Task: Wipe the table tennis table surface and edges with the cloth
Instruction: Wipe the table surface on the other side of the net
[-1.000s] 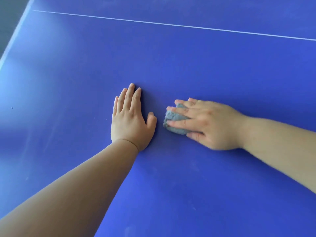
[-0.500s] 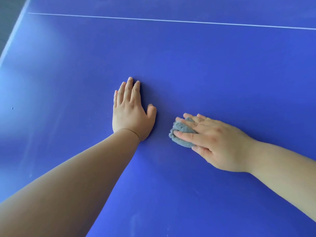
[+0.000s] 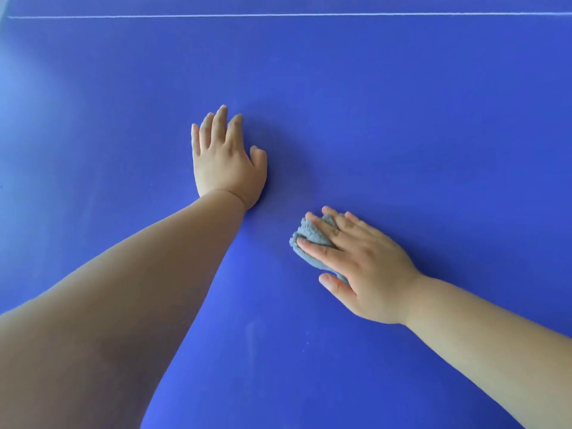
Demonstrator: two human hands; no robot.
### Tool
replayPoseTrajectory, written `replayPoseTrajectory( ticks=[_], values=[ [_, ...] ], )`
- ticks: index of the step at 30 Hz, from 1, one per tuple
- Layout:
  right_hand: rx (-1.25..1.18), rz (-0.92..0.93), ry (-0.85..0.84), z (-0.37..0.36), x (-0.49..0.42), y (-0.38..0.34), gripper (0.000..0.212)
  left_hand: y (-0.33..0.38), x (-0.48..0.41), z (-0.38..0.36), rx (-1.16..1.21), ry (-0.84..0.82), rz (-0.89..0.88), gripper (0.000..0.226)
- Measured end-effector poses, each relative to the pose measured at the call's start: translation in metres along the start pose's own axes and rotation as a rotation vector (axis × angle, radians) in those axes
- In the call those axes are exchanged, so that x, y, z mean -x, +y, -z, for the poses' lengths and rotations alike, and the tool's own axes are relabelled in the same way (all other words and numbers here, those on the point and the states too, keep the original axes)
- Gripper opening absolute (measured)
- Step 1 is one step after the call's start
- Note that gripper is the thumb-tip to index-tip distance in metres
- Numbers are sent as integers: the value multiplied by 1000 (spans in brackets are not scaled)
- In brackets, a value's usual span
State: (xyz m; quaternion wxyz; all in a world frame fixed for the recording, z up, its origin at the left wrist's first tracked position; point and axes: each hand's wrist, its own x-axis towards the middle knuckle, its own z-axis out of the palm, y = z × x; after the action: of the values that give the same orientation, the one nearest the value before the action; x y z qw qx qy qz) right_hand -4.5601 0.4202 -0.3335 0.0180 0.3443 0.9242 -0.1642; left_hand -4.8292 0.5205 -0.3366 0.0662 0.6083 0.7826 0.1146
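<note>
The blue table tennis table fills the view. A small bunched grey cloth lies on it right of centre. My right hand presses the cloth down with straight fingers spread over it and the thumb beside it; most of the cloth is hidden under the palm. My left hand rests flat on the table to the upper left of the cloth, fingers straight and together, apart from the cloth.
A thin white line crosses the table at the far end. Faint pale streaks mark the surface near me. The table's left edge barely shows at the top left corner.
My right hand has slid the cloth toward me and to the right, away from my left hand. My left hand stays flat in the same spot.
</note>
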Motion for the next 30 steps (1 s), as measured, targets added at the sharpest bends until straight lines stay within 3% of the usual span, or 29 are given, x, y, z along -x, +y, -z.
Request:
replayPoseTrajectory(
  ticks=[4,8,10,15,17,19,23,25,30],
  values=[
    [96,16,-161,17,-1,14,73,10,53,12,48,-137,-98,59],
    [75,-335,-112,39,-53,53,84,-6,148,19,19,-262,-241,68],
    [113,-412,-80,35,-60,41,91,-18,178,19,-50,-286,-280,73],
    [162,7,-163,-6,17,-40,91,-22,183,14,-73,-257,-222,77],
    [171,125,-200,-5,26,-33,88,-23,182,14,-68,-255,-228,77],
    [187,74,-163,3,8,-11,90,-25,183,12,-60,-259,-230,76],
    [96,-309,-27,21,-53,21,98,-27,183,8,-61,-238,-229,76],
    [100,-382,11,17,-59,7,93,-28,183,6,-55,-237,-232,75],
    [156,46,-26,-18,12,-58,67,-28,183,7,-33,-227,-226,73]
  ],
)
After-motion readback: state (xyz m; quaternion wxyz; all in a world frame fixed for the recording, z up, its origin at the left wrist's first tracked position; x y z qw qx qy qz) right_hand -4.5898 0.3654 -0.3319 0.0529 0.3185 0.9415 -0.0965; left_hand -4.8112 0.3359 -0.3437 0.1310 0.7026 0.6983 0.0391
